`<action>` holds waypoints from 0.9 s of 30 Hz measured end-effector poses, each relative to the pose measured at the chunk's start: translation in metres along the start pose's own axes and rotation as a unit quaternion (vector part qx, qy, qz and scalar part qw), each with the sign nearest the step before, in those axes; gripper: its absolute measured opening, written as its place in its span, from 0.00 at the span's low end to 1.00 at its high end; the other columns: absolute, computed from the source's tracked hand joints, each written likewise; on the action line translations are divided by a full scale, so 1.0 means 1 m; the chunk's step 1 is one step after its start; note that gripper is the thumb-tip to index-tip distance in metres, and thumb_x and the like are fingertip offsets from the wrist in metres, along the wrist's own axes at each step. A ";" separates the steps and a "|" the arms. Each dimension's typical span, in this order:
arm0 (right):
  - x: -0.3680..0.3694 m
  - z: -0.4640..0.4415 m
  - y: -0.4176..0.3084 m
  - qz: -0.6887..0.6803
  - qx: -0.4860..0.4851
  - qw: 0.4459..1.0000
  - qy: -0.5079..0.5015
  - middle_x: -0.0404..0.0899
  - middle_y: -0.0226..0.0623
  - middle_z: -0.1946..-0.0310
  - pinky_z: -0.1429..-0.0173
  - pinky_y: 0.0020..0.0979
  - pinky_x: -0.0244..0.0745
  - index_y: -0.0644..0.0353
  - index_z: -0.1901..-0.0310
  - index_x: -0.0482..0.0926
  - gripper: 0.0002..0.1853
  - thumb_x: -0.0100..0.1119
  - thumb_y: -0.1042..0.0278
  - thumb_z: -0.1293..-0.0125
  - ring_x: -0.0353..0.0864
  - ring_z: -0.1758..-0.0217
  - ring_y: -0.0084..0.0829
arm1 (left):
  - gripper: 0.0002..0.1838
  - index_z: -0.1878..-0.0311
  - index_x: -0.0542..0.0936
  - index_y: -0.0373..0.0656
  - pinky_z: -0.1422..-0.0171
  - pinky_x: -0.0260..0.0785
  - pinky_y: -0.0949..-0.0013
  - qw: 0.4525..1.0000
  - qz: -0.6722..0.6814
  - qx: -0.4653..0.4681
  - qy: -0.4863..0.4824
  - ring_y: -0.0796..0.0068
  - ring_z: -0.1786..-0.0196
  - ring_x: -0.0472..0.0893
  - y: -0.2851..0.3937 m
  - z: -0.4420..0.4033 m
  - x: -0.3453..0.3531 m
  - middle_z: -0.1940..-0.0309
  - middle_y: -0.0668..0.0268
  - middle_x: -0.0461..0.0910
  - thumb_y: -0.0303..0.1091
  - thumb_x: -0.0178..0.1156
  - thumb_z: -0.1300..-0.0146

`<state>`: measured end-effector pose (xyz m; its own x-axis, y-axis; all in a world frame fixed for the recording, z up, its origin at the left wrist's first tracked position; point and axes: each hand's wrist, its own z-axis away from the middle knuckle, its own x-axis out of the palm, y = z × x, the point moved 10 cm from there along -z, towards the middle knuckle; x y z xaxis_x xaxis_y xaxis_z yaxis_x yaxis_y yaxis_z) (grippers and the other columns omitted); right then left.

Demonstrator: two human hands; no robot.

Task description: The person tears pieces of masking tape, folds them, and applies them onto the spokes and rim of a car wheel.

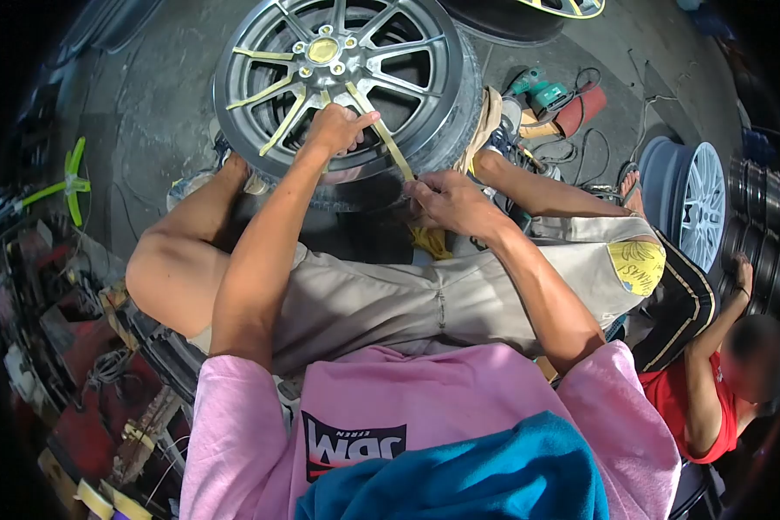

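A multi-spoke wheel rim (453, 65) with a tire (470, 113) lies face up in front of my legs. Yellow masking tape (393, 152) runs from a spoke near the hub toward me, and other spokes on the left carry similar strips. My right hand (449, 201) pinches the near end of this strip, just past the rim's edge. Over the lower spokes, my left hand (338, 130) is closed, with its thumb stretched across the strip; its curled fingers are partly hidden. More yellow tape covers the center cap (322, 50).
A green power tool (542, 91) with cords lies beside a red conical container (581, 108) at the right. Farther right stand a light-blue rim (700, 204) and stacked dark rims (754, 225). A person in red (711, 399) sits at my right. Clutter lines the left.
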<state>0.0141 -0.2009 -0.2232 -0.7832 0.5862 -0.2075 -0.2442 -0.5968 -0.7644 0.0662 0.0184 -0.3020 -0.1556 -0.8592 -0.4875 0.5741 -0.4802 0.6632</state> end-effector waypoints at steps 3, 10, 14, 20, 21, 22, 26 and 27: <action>-0.001 0.000 0.002 -0.015 0.002 1.000 -0.011 0.74 0.29 0.80 0.68 0.28 0.71 0.66 0.66 0.83 0.23 0.56 0.53 0.21 0.71 0.76 0.21 | 0.36 0.77 0.83 0.33 0.81 0.68 0.69 1.000 -0.021 -0.015 -0.002 0.73 0.86 0.75 -0.001 0.000 -0.001 0.85 0.61 0.78 0.65 0.71 0.39; -0.001 -0.002 0.008 0.023 0.026 0.999 -0.001 0.71 0.27 0.82 0.71 0.30 0.66 0.63 0.67 0.85 0.24 0.56 0.50 0.21 0.69 0.77 0.21 | 0.37 0.79 0.83 0.35 0.79 0.69 0.68 0.997 -0.079 -0.001 -0.010 0.74 0.86 0.75 0.001 0.001 0.006 0.86 0.62 0.78 0.67 0.70 0.40; -0.003 0.003 0.002 0.022 0.058 0.998 -0.009 0.72 0.27 0.81 0.70 0.30 0.66 0.62 0.67 0.86 0.25 0.55 0.48 0.22 0.69 0.76 0.21 | 0.38 0.79 0.85 0.39 0.63 0.78 0.58 0.989 -0.140 0.042 -0.017 0.62 0.75 0.85 0.006 0.003 0.014 0.84 0.61 0.82 0.72 0.65 0.39; -0.002 -0.007 0.010 0.028 0.030 0.999 0.012 0.73 0.26 0.79 0.69 0.29 0.66 0.61 0.68 0.86 0.25 0.56 0.46 0.23 0.68 0.75 0.21 | 0.40 0.80 0.83 0.36 0.57 0.77 0.48 0.977 -0.186 0.099 0.032 0.45 0.66 0.85 0.012 0.014 0.016 0.78 0.48 0.83 0.72 0.62 0.37; -0.003 -0.007 0.010 0.031 0.029 0.999 0.012 0.73 0.26 0.79 0.69 0.29 0.66 0.61 0.68 0.86 0.25 0.56 0.46 0.23 0.68 0.75 0.21 | 0.41 0.80 0.83 0.36 0.56 0.76 0.47 0.980 -0.177 0.092 0.021 0.43 0.66 0.85 0.011 0.014 0.017 0.76 0.45 0.83 0.72 0.62 0.37; -0.003 -0.007 0.008 0.033 0.018 0.999 0.012 0.72 0.26 0.79 0.68 0.28 0.65 0.61 0.68 0.86 0.25 0.56 0.46 0.23 0.67 0.75 0.20 | 0.41 0.80 0.83 0.36 0.56 0.76 0.47 0.980 -0.176 0.092 0.023 0.43 0.66 0.85 0.012 0.015 0.016 0.76 0.45 0.83 0.72 0.62 0.37; -0.005 -0.002 0.003 0.033 0.022 0.999 0.009 0.72 0.26 0.80 0.68 0.28 0.65 0.61 0.68 0.86 0.26 0.56 0.46 0.23 0.67 0.75 0.21 | 0.38 0.76 0.85 0.36 0.57 0.76 0.49 0.987 -0.146 0.069 -0.009 0.47 0.66 0.86 0.007 0.010 0.016 0.76 0.47 0.84 0.70 0.64 0.36; -0.005 -0.002 0.006 0.033 0.025 0.999 0.010 0.72 0.26 0.80 0.68 0.28 0.65 0.61 0.68 0.86 0.26 0.56 0.46 0.23 0.67 0.75 0.21 | 0.36 0.75 0.85 0.36 0.58 0.77 0.50 0.992 -0.113 0.049 -0.033 0.48 0.67 0.86 0.003 0.008 0.020 0.76 0.49 0.84 0.68 0.65 0.36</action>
<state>0.0178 -0.2067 -0.2282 -0.7873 0.5554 -0.2678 -0.2217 -0.6603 -0.7176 0.0579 -0.0012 -0.3050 -0.3259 -0.7359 -0.5935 0.4375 -0.6739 0.5954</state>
